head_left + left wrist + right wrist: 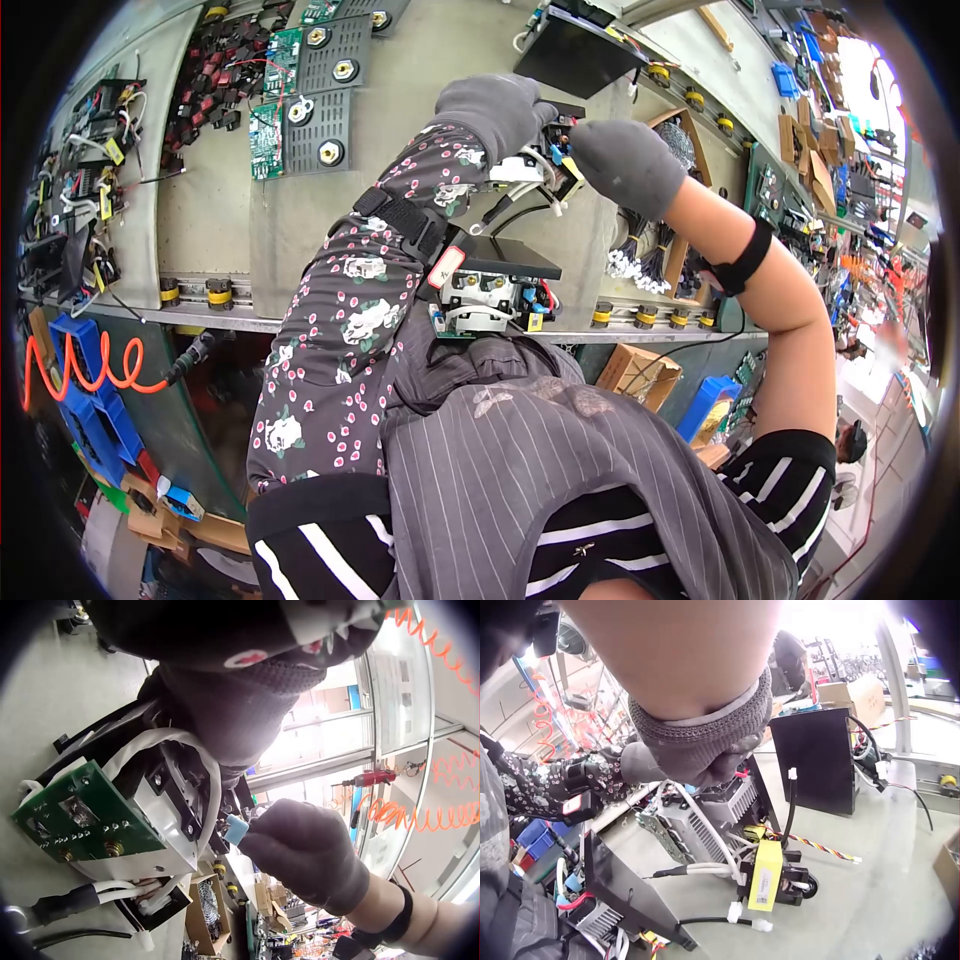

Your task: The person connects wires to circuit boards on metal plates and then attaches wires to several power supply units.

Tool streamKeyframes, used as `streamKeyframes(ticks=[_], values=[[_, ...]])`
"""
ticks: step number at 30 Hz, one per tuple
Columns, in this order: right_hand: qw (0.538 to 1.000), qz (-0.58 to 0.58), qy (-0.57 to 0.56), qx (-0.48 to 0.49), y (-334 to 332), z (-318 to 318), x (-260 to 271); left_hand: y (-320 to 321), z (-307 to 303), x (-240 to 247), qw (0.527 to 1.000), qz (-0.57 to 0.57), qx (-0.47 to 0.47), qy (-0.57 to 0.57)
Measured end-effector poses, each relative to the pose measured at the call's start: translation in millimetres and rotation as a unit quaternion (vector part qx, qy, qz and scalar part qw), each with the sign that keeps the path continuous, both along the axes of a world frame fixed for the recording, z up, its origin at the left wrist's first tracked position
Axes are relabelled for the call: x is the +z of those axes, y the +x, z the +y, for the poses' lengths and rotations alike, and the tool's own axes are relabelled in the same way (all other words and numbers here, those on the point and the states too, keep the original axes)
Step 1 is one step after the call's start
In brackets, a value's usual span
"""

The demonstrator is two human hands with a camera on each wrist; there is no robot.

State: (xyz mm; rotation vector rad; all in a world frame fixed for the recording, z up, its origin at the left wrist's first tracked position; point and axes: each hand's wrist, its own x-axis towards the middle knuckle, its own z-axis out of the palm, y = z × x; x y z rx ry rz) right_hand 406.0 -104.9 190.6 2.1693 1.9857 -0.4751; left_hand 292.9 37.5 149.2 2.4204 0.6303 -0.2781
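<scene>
An electronic power unit [535, 165] with white cables lies on the grey bench [420, 80]. My left hand [495, 110], in a grey glove, grips the unit's metal frame from above. The left wrist view shows its green circuit board [86, 821] and white cables [202, 772]. My gloved right hand [307, 851] pinches a small light-blue connector [236, 829] against the unit's edge. In the right wrist view, the right hand [705, 742] sits over a finned heat sink [705, 817], with a yellow transformer [766, 874] in front.
A second unit [490, 290] under a black plate sits near the bench's front edge. A black panel [575, 50] stands at the back. Circuit boards on heat sinks [320, 100] lie to the left. An orange coiled hose [90, 365] and blue bins [85, 400] are below left.
</scene>
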Motion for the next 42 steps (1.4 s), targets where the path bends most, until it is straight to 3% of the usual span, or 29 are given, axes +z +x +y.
streamKeyframes(ticks=[2, 4, 6, 12, 14, 16, 18, 22, 24, 26, 27, 29, 30, 32, 33, 35, 36, 37, 38, 39, 40, 42], values=[[1.0, -0.008, -0.005, 0.027, -0.2, 5.5, -4.1, 0.7, 1.2, 6.8, 0.999, 0.014, 0.012, -0.033], [0.999, -0.002, -0.037, -0.005, -2.8, 7.0, -2.3, -1.5, 0.4, 8.7, 0.999, 0.02, 0.007, -0.043], [1.0, 0.015, 0.013, -0.015, -3.1, 2.0, -4.2, -1.4, 2.0, -1.1, 0.999, -0.036, -0.003, -0.011], [0.998, -0.028, 0.007, -0.046, -11.4, -3.9, -0.7, -13.7, 8.1, -13.1, 0.987, -0.157, -0.004, -0.035], [0.995, -0.05, 0.08, -0.028, -22.1, -9.7, 5.7, -24.1, 10.0, -23.2, 0.982, -0.19, 0.014, -0.019], [0.994, -0.062, 0.084, -0.02, -26.3, -8.0, 1.8, -33.1, 8.9, -35.7, 0.974, -0.227, 0.019, -0.015], [0.992, -0.094, 0.044, 0.077, -27.0, -6.2, 3.0, -38.2, 3.0, -37.6, 0.968, -0.225, 0.092, -0.063], [0.988, -0.106, 0.01, 0.108, -31.1, 8.5, 10.4, -35.4, 4.0, -29.7, 0.978, -0.177, 0.089, -0.069], [0.99, -0.105, 0.033, 0.089, -32.6, 13.7, 12.1, -34.8, 5.8, -28.8, 0.979, -0.171, 0.086, -0.073], [0.993, -0.12, -0.009, -0.011, -37.4, 22.5, 18.1, -34.7, 4.7, -23.6, 0.982, -0.148, 0.091, -0.073], [0.992, -0.123, -0.01, -0.012, -38.4, 23.6, 16.7, -33.7, 4.1, -21.8, 0.982, -0.143, 0.095, -0.077], [0.988, -0.1, 0.034, -0.111, -43.1, 22.3, 6.6, -33.1, 3.5, -21.2, 0.982, -0.146, 0.093, -0.075], [0.988, -0.103, 0.033, -0.112, -43.4, 22.7, 3.1, -34.1, 2.9, -21.7, 0.983, -0.146, 0.091, -0.071], [0.96, -0.008, 0.031, -0.277, -34.9, 26.9, -6.2, -33.6, 2.7, -23.4, 0.983, -0.144, 0.089, -0.067], [0.96, -0.012, 0.03, -0.279, -23.4, 28.3, -27.9, -31.8, 2.5, -24.6, 0.984, -0.143, 0.089, -0.061], [0.95, 0.168, 0.098, -0.243, -0.3, 26.0, -76.5, -26.5, 5.1, -33.0, 0.983, -0.143, 0.09, -0.071], [0.949, 0.166, 0.097, -0.249, -7.6, 27.8, -70.2, -26.0, 4.4, -36.1, 0.983, -0.139, 0.09, -0.078], [0.757, 0.393, 0.145, -0.501, -20.8, 38.1, -55.4, -26.3, 4.6, -35.8, 0.983, -0.139, 0.086, -0.079], [0.448, 0.561, 0.173, -0.674, -31.8, 45.3, -41.4, -26.8, 5.4, -35.1, 0.984, -0.142, 0.083, -0.072], [0.393, 0.579, 0.185, -0.69, -38.4, 46.0, -32.6, -27.4, 5.9, -34.7, 0.984, -0.146, 0.081, -0.066], [0.392, 0.577, 0.187, -0.691, -36.9, 43.0, -35.1, -28.0, 6.3, -34.9, 0.984, -0.147, 0.079, -0.068], [0.542, 0.56, 0.147, -0.609, -24.6, 28.4, -39.9, -27.5, 6.0, -35.4, 0.983, -0.154, 0.073, -0.069]])
